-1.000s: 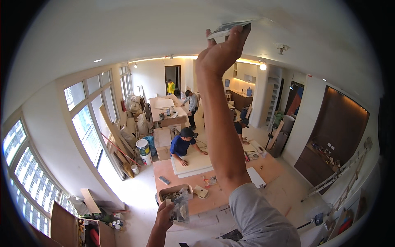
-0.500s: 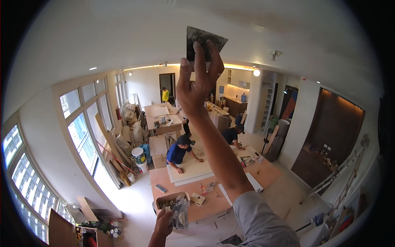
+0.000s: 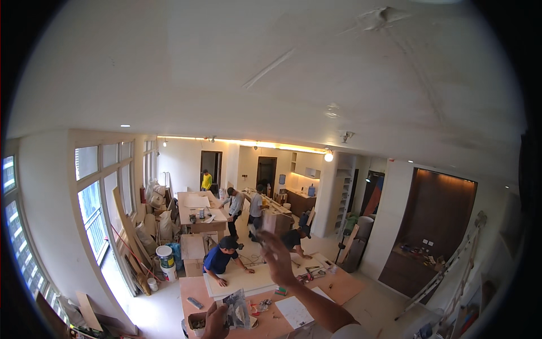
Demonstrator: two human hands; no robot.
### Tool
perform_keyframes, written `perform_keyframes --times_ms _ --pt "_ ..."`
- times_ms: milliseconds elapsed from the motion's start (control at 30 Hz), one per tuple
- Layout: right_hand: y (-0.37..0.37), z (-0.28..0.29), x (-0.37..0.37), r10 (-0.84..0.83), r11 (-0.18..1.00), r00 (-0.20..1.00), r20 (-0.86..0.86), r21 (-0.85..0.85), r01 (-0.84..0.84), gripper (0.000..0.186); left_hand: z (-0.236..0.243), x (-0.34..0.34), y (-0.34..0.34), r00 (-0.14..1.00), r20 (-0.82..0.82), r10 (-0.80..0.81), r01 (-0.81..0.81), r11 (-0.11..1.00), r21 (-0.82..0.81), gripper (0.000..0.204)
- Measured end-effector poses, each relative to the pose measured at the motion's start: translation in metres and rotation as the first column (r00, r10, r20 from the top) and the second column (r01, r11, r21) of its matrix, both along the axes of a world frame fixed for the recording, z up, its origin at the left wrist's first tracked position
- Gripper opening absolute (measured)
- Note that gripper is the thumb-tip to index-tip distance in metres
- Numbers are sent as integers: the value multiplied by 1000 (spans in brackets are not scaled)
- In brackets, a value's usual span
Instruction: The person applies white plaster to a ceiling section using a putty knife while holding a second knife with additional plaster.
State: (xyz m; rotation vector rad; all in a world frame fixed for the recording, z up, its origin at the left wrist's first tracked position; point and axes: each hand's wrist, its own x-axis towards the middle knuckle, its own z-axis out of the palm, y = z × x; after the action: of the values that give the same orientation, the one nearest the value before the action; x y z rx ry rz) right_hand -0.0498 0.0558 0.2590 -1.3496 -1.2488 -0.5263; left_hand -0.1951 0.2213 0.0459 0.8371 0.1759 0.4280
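Observation:
My right hand (image 3: 275, 260) is below the ceiling in the middle of the picture, blurred, its fingers gripping a thin putty blade (image 3: 253, 230) seen nearly edge-on. At the bottom, my left hand (image 3: 215, 317) is closed on a crumpled clear plastic bag (image 3: 239, 308) with pale material inside, above a worktable (image 3: 347, 285) where an open cardboard box (image 3: 197, 322) shows partly behind that hand. Overhead, the white ceiling (image 3: 197, 62) carries a long pale raised streak (image 3: 268, 68), a rough patch (image 3: 381, 18) at the top and a smaller round patch (image 3: 332, 110).
Co-workers (image 3: 219, 261) lean over boards below; others stand at tables (image 3: 197, 223) farther back. Buckets (image 3: 166, 259), sacks and leaning boards (image 3: 127, 220) line the windows at left. A ladder (image 3: 435, 271) leans at right. A hanging bulb (image 3: 328, 156) is near the ceiling.
My right hand with the blade has dropped from the ceiling to in front of the workers. The view has tilted up, showing more ceiling. My left hand sits lower in the picture.

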Motion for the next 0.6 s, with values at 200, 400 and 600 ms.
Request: perform_keyframes --times_ms 200,400,600 --pt "-66 -131 -36 177 954 873 -455 -139 -265 43 13 29 -52 989 71 130 -119 983 -142 26" --pt "-120 -152 -91 -300 904 954 3 -317 286 39 -63 97 -89 944 305 127 -188 966 180 27" --pt "-191 -178 -99 -549 775 836 20 -363 518 33 2 69 -139 994 36 -104 108 984 -143 22"
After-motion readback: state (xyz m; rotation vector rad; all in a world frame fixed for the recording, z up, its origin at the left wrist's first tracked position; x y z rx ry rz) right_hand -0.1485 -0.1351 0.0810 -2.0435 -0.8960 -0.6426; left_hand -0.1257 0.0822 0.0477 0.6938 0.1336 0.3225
